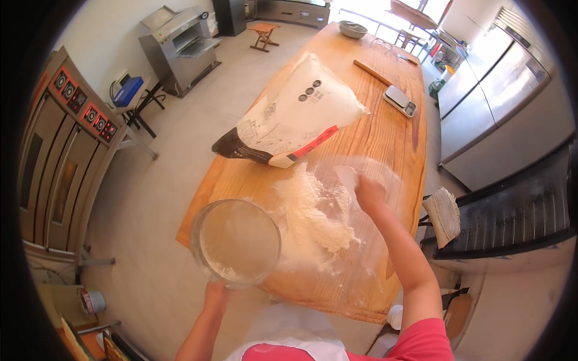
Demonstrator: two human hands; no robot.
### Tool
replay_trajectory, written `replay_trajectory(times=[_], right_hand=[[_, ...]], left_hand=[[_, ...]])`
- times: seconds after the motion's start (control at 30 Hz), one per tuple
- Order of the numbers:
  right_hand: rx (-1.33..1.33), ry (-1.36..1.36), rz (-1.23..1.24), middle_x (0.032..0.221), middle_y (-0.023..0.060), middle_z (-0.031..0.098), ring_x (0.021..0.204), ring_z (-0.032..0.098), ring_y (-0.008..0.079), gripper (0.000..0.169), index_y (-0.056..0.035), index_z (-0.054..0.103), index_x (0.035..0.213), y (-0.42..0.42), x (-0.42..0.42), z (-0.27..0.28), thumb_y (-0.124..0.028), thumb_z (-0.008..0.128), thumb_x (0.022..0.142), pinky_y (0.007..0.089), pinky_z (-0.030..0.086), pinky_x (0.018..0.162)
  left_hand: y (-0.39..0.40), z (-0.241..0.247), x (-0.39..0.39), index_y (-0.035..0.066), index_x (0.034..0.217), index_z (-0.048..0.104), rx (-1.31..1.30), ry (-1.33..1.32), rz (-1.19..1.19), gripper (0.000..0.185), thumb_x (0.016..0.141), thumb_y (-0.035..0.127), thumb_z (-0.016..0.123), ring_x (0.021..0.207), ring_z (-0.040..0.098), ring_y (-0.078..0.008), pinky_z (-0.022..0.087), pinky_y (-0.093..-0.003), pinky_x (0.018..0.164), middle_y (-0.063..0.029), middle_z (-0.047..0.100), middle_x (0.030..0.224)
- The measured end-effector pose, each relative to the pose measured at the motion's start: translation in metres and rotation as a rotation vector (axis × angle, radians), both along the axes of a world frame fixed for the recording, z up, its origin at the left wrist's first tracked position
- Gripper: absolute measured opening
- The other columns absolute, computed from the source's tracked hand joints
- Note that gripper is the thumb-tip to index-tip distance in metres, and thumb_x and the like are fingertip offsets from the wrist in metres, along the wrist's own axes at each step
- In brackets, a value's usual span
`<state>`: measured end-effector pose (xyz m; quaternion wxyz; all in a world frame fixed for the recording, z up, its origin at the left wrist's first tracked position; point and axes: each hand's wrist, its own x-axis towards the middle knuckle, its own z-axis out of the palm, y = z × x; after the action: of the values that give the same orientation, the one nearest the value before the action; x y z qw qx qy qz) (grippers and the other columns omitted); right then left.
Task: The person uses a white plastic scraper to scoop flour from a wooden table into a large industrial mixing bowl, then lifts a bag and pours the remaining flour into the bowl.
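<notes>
A round metal sieve (239, 243) is tilted over the table's near left edge, with a little white powder on its mesh. My left hand (217, 289) grips its rim from below. In my right hand (371, 194) is a flat whitish scraper (347, 177), held at the right side of a spread heap of flour (307, 212) on the wooden table. The heap lies between my two hands, with a thin dusting around it. Behind the heap lies a large white flour bag (298, 108) with a black end and a red stripe.
Farther along the wooden table (384, 135) are a digital scale (399, 101), a rolling pin (372, 72) and a metal bowl (353, 29). A deck oven (63, 158) stands left. A steel refrigerator (487, 90) and a black rack (515, 203) with a cloth (442, 216) stand right.
</notes>
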<state>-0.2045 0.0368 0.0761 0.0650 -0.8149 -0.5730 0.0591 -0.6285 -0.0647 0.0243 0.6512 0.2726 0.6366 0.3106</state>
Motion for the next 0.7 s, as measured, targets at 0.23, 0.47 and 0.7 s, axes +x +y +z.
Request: replay_trajectory(times=[0.23, 0.47, 0.7], right_hand=[[-0.032, -0.097, 0.352, 0.066, 0.013, 0.055, 0.061, 0.054, 0.029, 0.015, -0.0047, 0.044, 0.085, 0.068, -0.045, -0.026, -0.006, 0.037, 0.072, 0.0379, 0.042, 0.052], [-0.201, -0.079, 0.886, 0.076, 0.0129, 0.054, 0.07, 0.053, 0.0269, 0.02, -0.0051, 0.046, 0.089, 0.029, -0.054, -0.024, -0.005, 0.038, 0.07, 0.0376, 0.041, 0.059], [0.093, 0.083, 0.833, 0.077, 0.0116, 0.053, 0.071, 0.052, 0.0262, 0.024, -0.0074, 0.049, 0.091, 0.073, -0.089, -0.024, -0.005, 0.04, 0.068, 0.0356, 0.04, 0.058]], left_hand=[[-0.037, -0.009, -0.002, -0.006, 0.081, 0.046, -0.08, -0.086, 0.24, 0.025, 0.068, 0.013, 0.036, 0.048, 0.05, -0.0202, 0.039, -0.0255, 0.041, -0.0162, 0.052, 0.063], [-0.047, 0.009, -0.008, -0.004, 0.08, 0.047, -0.126, -0.067, 0.418, 0.024, 0.068, 0.015, 0.036, 0.048, 0.049, -0.0197, 0.038, -0.0254, 0.041, -0.0158, 0.052, 0.063], [-0.05, 0.0, -0.01, -0.004, 0.079, 0.047, -0.058, -0.093, 0.359, 0.023, 0.07, 0.014, 0.035, 0.05, 0.049, -0.0192, 0.037, -0.0248, 0.042, -0.0153, 0.052, 0.063]])
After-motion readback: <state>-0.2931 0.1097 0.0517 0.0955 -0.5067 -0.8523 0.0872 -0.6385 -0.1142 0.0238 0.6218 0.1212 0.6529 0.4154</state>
